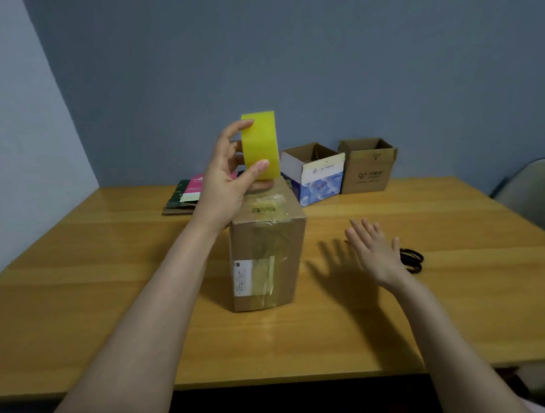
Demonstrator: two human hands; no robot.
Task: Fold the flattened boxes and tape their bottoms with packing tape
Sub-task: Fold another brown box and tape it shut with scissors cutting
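One tape roll was pinched between thumb and fingers of the left hand, just above the box, which stood upright at mid-surface. The right hand was spread, grasping nothing, near what looked like scissors. Since the tall box was steadied by nothing, it could be toppled by a tug on the tape, or the strip laid crooked.

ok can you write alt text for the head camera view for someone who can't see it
A left hand holds a yellow tape roll above an upright, taped brown box on a wooden table, while the open right hand hovers beside it. A blue-printed open box, a plain open box and flattened cardboard sit at the back.
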